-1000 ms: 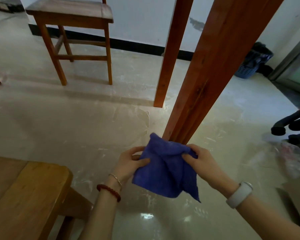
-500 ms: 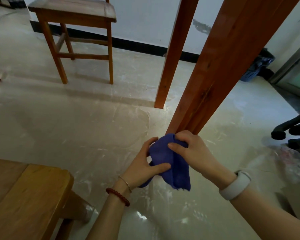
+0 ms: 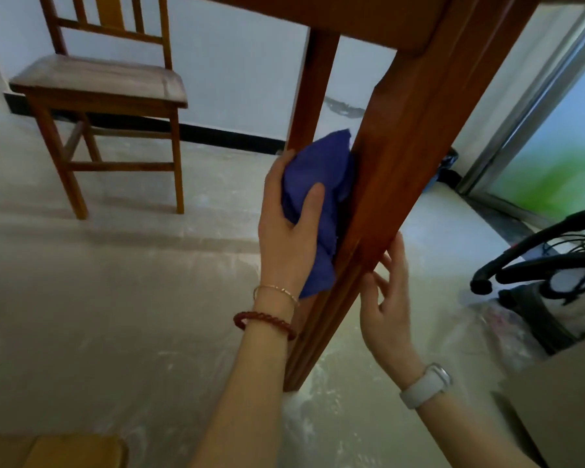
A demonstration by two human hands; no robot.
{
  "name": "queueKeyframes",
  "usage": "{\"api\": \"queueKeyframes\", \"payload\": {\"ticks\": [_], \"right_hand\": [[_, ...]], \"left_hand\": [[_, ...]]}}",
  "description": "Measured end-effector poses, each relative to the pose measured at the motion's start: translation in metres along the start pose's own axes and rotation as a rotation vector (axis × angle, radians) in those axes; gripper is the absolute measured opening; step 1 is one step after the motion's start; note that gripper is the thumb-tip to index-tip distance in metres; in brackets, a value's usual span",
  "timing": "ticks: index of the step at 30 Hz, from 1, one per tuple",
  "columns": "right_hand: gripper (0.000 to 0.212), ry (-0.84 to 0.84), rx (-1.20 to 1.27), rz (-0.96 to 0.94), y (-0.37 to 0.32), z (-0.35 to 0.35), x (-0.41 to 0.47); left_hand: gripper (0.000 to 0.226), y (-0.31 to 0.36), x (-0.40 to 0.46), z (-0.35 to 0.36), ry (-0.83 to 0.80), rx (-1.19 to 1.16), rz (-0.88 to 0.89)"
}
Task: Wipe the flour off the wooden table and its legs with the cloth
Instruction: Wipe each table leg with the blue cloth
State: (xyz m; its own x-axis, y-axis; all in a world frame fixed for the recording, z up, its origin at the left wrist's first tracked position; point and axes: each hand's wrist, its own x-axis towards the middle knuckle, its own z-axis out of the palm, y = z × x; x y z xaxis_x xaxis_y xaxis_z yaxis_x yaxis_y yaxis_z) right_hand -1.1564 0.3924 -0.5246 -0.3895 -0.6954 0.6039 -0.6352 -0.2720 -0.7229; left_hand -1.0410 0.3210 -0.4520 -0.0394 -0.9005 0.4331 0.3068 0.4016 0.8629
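The near leg [image 3: 399, 170] of the reddish wooden table runs diagonally through the middle of the view, under the table's apron [image 3: 368, 18]. My left hand [image 3: 289, 228] grips a bunched blue cloth [image 3: 321, 184] and presses it against the leg's left face, about halfway up. On the leg's right side, lower down, my right hand [image 3: 387, 298] has its straight fingers at the leg's edge and holds nothing. A second table leg [image 3: 311, 96] stands behind the cloth. White flour streaks lie on the floor around the near leg's foot [image 3: 293, 383].
A wooden chair [image 3: 105, 92] stands at the back left by the white wall. A light wooden stool corner [image 3: 65, 450] shows at bottom left. An office chair base [image 3: 537, 261] and a cardboard box [image 3: 561, 400] sit at the right, beside a glass door [image 3: 554, 136].
Both hands held the cloth low by the leg's foot. Now my left hand alone has carried it up the leg's left side, and my right hand has let go and moved beside the leg.
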Motion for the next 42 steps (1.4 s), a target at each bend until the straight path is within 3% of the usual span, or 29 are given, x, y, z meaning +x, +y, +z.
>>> {"api": "queueKeyframes", "payload": {"ticks": [3, 6, 9, 14, 16, 19, 22, 24, 26, 28, 31, 33, 35, 38, 42], "right_hand": [[0.052, -0.036, 0.095, 0.035, -0.003, -0.002, 0.001], [0.05, -0.079, 0.144, 0.048, 0.005, -0.007, -0.009], [0.048, -0.152, 0.156, 0.126, 0.024, -0.009, -0.028], [0.04, -0.292, 0.064, 0.283, 0.051, -0.01, -0.051], [0.041, -0.289, 0.069, 0.346, 0.056, -0.012, -0.053], [0.041, -0.284, 0.071, 0.382, 0.062, -0.016, -0.051], [0.043, -0.293, 0.066, 0.399, 0.072, -0.019, -0.051], [0.045, -0.304, 0.058, 0.416, 0.083, -0.02, -0.055], [0.047, -0.349, 0.016, 0.441, 0.095, -0.021, -0.061], [0.049, -0.452, -0.064, 0.473, 0.11, -0.024, -0.071], [0.05, -0.668, -0.179, 0.514, 0.131, -0.03, -0.087], [0.049, -0.778, -0.207, 0.539, 0.139, -0.036, -0.096], [0.051, -0.83, -0.131, 0.558, 0.14, -0.042, -0.103], [0.06, -0.822, 0.058, 0.522, 0.134, -0.05, -0.104], [0.072, -0.648, 0.365, 0.63, 0.134, -0.064, -0.09]], "left_hand": [[0.039, 0.019, 0.017, 0.016, -0.106, 0.058, 0.167], [0.034, -0.014, -0.003, 0.016, -0.096, 0.155, 0.275], [0.026, -0.099, -0.053, -0.007, -0.06, 0.194, 0.106], [0.012, -0.208, -0.119, -0.067, -0.238, 0.398, -0.509], [0.015, -0.217, -0.129, -0.078, -0.185, 0.468, -0.515], [0.026, -0.195, -0.113, -0.072, 0.015, 0.43, -0.341], [0.031, -0.173, -0.094, -0.048, 0.001, 0.309, -0.199], [0.03, -0.182, -0.098, -0.036, -0.018, 0.243, -0.231], [0.023, -0.208, -0.118, -0.042, -0.037, 0.272, -0.385], [0.022, -0.226, -0.14, -0.059, -0.194, 0.522, -0.648], [0.037, -0.226, -0.164, -0.078, -0.593, 0.841, -0.941], [0.041, -0.208, -0.166, -0.072, -0.818, 0.865, -0.958], [0.042, -0.188, -0.157, -0.054, -0.892, 0.809, -0.931], [0.035, -0.162, -0.139, -0.014, -0.719, 0.629, -0.943], [0.032, -0.145, -0.13, 0.036, -0.366, 0.482, -0.888]]}}
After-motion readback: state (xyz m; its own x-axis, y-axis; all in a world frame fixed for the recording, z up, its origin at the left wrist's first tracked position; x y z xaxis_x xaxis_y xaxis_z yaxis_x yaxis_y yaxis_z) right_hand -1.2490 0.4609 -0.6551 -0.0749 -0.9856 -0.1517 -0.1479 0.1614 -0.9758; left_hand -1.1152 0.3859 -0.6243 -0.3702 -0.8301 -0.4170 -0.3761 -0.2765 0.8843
